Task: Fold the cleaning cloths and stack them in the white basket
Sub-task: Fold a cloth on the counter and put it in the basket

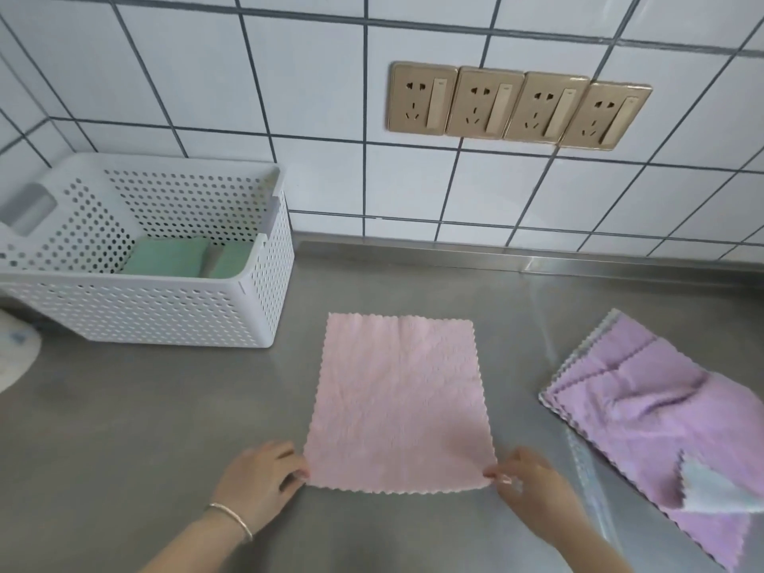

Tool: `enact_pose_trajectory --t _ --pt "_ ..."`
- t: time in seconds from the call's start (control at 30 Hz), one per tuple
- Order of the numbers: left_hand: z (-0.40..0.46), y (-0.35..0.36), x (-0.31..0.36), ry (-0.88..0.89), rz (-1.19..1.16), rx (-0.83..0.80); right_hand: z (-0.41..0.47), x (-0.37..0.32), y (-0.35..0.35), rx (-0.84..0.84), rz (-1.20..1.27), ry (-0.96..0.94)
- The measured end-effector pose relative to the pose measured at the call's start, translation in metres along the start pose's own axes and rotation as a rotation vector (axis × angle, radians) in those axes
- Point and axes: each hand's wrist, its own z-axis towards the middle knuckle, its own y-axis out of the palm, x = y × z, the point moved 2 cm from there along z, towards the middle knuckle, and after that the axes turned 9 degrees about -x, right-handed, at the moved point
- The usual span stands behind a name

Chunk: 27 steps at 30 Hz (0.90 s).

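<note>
A pink cleaning cloth [397, 403] lies spread flat on the steel counter in front of me. My left hand [260, 481] pinches its near left corner, and my right hand [525, 481] pinches its near right corner. The white perforated basket [173, 312] stands at the back left, with folded green cloths [169, 256] lying on its bottom. A pile of purple cloths [645, 407] lies at the right, a pale blue-white corner [711, 490] folded over near its front.
The steel counter [124, 428] runs to a tiled wall with a row of gold sockets [516, 105]. A white object [12, 357] pokes in at the left edge. A clear plastic sheet [587, 469] lies under the purple pile.
</note>
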Motion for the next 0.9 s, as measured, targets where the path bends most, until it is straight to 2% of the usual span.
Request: enact_pose_trajectory --t 0.07,0.13,0.23,0.3,0.43,0.5,0.57,0.7,0.9 --pt "-0.008 0.004 -0.002 -0.005 0.022 -0.083 -0.002 0.015 0.007 -0.088 0.011 0.012" --pt "-0.009 0.000 -0.001 -0.033 0.027 -0.157 -0.007 0.009 -0.001 -0.091 -0.006 -0.011" --pt "0.014 -0.023 -0.006 -0.189 -0.073 -0.119 0.008 -0.008 -0.023 -0.186 -0.003 0.048" --pt "0.045 -0.039 -0.015 -0.352 -0.307 -0.106 0.035 -0.012 -0.038 -0.166 0.054 0.116" --pt "0.118 -0.062 -0.026 -0.667 -0.838 0.047 0.096 -0.032 -0.072 0.000 0.320 0.225" --pt "0.148 -0.063 -0.034 -0.760 -0.954 0.042 0.124 -0.040 -0.083 0.020 0.333 0.303" --pt "0.169 -0.060 -0.040 -0.808 -0.950 0.035 0.145 -0.045 -0.086 0.037 0.343 0.367" --pt "0.197 -0.056 -0.041 -0.854 -0.602 -0.016 0.171 -0.050 -0.078 0.056 0.385 0.481" --pt "0.207 -0.049 -0.037 -0.895 -0.503 0.043 0.174 -0.043 -0.062 0.116 0.362 0.550"
